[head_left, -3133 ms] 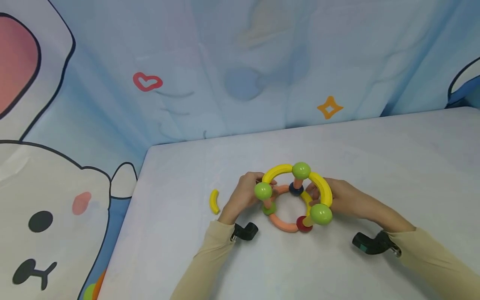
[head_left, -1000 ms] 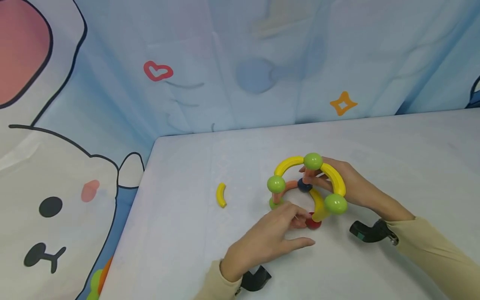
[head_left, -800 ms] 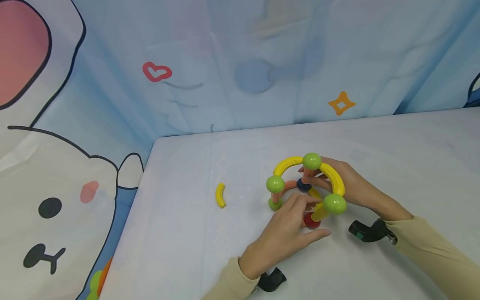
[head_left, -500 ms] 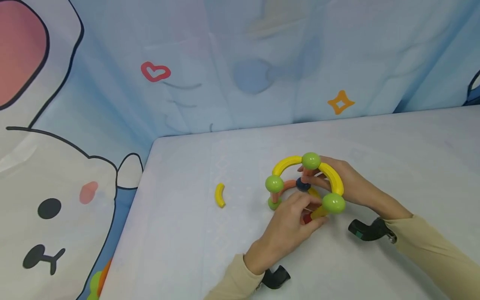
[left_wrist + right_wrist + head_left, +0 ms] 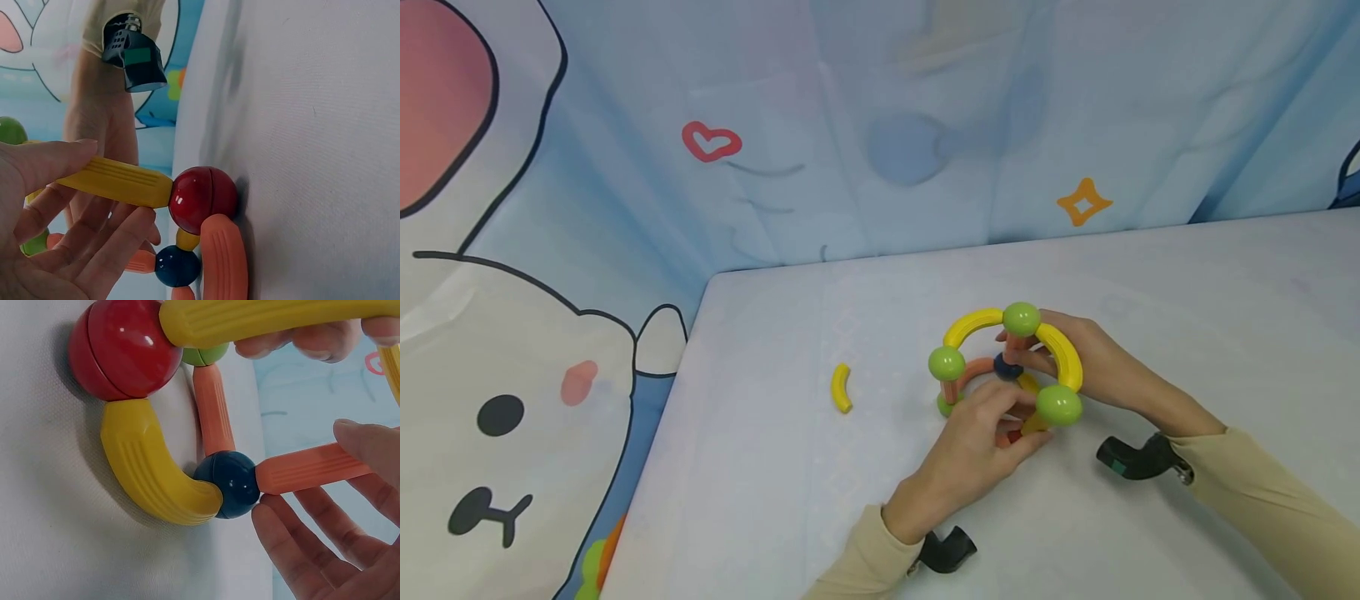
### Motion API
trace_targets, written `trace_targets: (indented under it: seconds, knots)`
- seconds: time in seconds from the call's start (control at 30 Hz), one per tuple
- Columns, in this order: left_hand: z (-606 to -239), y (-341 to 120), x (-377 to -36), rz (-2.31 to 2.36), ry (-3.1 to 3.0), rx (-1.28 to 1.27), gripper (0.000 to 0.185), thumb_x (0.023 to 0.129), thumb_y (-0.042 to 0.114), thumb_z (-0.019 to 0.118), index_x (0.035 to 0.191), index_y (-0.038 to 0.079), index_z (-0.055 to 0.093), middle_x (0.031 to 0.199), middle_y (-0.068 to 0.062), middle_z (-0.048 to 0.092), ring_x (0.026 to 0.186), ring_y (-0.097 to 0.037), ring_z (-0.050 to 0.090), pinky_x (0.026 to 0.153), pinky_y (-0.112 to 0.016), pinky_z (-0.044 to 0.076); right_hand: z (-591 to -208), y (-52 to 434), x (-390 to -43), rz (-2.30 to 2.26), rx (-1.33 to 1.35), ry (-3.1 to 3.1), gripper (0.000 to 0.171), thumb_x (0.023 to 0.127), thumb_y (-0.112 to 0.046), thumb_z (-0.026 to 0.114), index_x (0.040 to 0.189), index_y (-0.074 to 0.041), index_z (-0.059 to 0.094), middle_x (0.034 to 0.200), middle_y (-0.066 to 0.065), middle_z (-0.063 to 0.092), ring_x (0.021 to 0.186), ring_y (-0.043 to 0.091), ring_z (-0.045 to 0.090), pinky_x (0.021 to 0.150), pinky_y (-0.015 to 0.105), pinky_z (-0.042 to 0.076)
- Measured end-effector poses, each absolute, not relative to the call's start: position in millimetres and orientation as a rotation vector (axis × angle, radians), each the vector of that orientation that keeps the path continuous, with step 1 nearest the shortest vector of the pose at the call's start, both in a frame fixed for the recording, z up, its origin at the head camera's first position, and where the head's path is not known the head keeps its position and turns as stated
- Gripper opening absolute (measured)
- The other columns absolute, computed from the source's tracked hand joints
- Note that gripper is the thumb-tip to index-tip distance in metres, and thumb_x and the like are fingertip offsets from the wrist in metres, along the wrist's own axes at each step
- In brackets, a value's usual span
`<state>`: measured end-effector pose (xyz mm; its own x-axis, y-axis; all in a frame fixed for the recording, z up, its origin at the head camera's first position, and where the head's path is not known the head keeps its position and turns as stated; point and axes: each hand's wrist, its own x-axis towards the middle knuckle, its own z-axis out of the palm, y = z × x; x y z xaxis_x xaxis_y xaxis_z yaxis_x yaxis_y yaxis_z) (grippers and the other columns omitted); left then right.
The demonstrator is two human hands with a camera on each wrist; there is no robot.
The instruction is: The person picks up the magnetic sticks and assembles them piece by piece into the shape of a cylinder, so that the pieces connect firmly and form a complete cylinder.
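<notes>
Toy frame of balls and rods [image 5: 1004, 367] standing near the middle of the white worktop [image 5: 1187, 317], just in front of the printed blue backdrop [image 5: 880, 125]. Left hand [image 5: 977, 450] reaching in from the near side, thumb and curled fingers [image 5: 94, 244] pinching the straight yellow rod [image 5: 115, 181] just beside the red ball [image 5: 201, 199], which rests on the worktop. Right hand [image 5: 1097, 367] at the far side, fingers [image 5: 312, 550] loosely closed round the upright orange rod [image 5: 312, 467] that springs from the dark blue ball [image 5: 230, 483]. Base ring made up of a curved yellow piece [image 5: 153, 469] and orange arcs [image 5: 222, 259]; upper level of three green balls [image 5: 1022, 318] linked by yellow arcs [image 5: 973, 325]. Loose yellow curved piece [image 5: 841, 387] lying apart on the worktop, to the left of the frame. Small black wrist-mounted cameras [image 5: 1131, 457] visible at both cuffs. Probable handling: light, hard, glossy plastic, each piece stiff in itself but the joints likely to part or swivel under side load, so the whole frame is fragile as an assembly. Best hold judged to be on the ribbed rods close to a ball, with the second hand steadying the opposite upright; smooth balls likely to slip between fingertips.
</notes>
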<state>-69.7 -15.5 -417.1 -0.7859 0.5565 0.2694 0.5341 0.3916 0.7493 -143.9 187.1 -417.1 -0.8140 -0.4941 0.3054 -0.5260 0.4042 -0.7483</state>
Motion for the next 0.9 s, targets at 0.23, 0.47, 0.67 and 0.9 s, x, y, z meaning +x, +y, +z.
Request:
trace_targets:
  seconds: [0.23,0.47,0.67,0.9]
  knots:
    - [-412,-22,-65,1.268,2.666,0.999,0.037,0.094,0.015,0.081,0.124,0.005,0.061,0.120,-0.006,0.062,0.109,-0.007,0.063,0.092,-0.008,0.048,-416,187,-144,1.437,0.960,-2.598,0.020,0.092,0.003,0.077,0.100,-0.012,0.067,0.109,0.000,0.075,0.096,0.009,0.070,0.085,0.016,0.055]
    - [-376,-63,-44,1.163,2.461,0.840,0.042,0.096,0.021,0.080,0.131,0.015,0.058,0.131,0.006,0.057,0.111,-0.003,0.061,0.093,-0.013,0.050,-417,189,-144,1.446,0.952,-2.638,0.020,0.091,0.001,0.078,0.102,-0.012,0.067,0.115,0.008,0.074,0.097,0.016,0.072,0.085,0.019,0.057]
    - [-353,-130,-46,1.330,2.419,0.565,0.021,0.101,0.025,0.074,0.120,0.018,0.069,0.116,0.009,0.068,0.100,-0.005,0.066,0.090,-0.029,0.057,-412,204,-144,1.370,0.839,-2.788,0.037,0.089,0.000,0.082,0.122,-0.006,0.066,0.118,0.008,0.070,0.106,0.029,0.068,0.092,0.038,0.059]
    - [-392,-184,-85,1.152,2.910,-0.122,0.032,0.102,0.023,0.070,0.124,-0.001,0.067,0.110,-0.013,0.067,0.100,-0.028,0.065,0.085,-0.044,0.056,-403,230,-149,1.339,0.801,-2.822,0.052,0.089,0.013,0.073,0.137,-0.002,0.061,0.132,0.018,0.065,0.111,0.033,0.066,0.089,0.014,0.053]
